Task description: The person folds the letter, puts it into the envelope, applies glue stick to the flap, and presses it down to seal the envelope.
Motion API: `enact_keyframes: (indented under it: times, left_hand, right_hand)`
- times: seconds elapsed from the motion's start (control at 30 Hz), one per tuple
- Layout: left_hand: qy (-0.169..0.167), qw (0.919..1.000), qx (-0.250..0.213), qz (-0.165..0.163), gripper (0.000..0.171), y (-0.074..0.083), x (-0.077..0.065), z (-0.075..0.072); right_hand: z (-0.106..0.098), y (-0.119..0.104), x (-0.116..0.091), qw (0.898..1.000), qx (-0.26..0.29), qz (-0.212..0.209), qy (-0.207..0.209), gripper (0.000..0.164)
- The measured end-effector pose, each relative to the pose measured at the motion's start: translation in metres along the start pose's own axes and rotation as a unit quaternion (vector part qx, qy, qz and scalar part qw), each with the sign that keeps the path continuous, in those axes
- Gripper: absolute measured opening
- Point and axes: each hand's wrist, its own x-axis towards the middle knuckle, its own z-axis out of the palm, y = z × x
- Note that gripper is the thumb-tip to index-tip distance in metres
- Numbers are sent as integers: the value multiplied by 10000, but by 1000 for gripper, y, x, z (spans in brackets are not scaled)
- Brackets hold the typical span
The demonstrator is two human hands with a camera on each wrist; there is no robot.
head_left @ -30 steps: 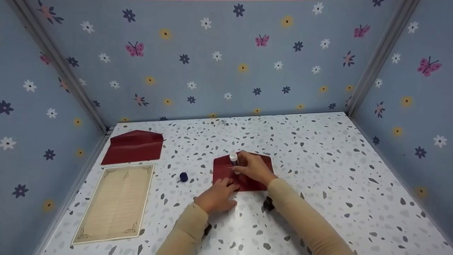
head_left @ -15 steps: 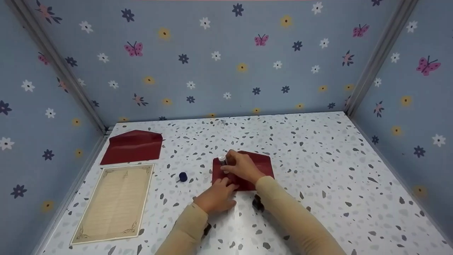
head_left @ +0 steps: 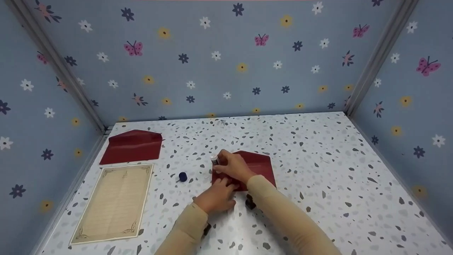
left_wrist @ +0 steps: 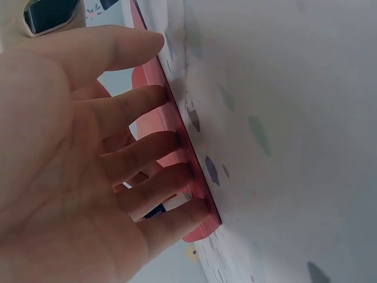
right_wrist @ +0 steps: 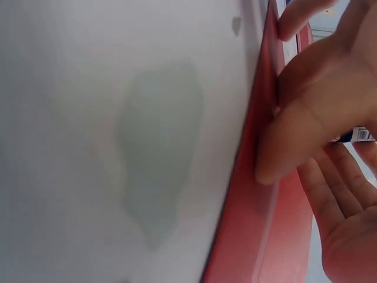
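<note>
My right hand [head_left: 231, 165] pinches a white glue stick [head_left: 214, 159] upright over the left part of a dark red envelope [head_left: 260, 168] with its flap opened away from me. Its lower tip is hidden by the fingers. In the right wrist view, the glue stick's dark label [right_wrist: 359, 135] shows beside my right palm [right_wrist: 356, 239]. My left hand [head_left: 216, 195] rests with spread fingers on the envelope's near edge. The left wrist view shows those fingertips [left_wrist: 197, 212] touching the red paper. A dark blue cap [head_left: 183, 176] lies on the table to the left.
A second red envelope [head_left: 132, 150] lies at the far left of the speckled table [head_left: 311, 152]. Below it is a cream sheet with an ornamental border [head_left: 113, 203]. Blue flowered walls [head_left: 219, 74] enclose the table at the back and sides.
My right hand has slid left with the glue stick, from the envelope's middle to its left edge. The left hand has stayed in place on the near edge.
</note>
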Motion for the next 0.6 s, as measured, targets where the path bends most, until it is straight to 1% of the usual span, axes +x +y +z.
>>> enact_keyframes:
  times: [0.1,0.33,0.47,0.6]
  left_hand:
    - [73,9999,87,36,54,-1,-1,-1]
    - [177,9995,215,128,51,0,0,0]
    - [154,9997,184,71,50,2,0,0]
    - [100,9998,158,0,50,3,-1,-1]
  right_hand:
    - [3,-2,3,9999,15,-93,-56,25]
    - [0,-7,9,9978,-31,-398,-538,24]
    - [-4,-8,10,9975,-201,-357,-579,27]
    - [-6,-7,9,9974,-214,-300,-616,29]
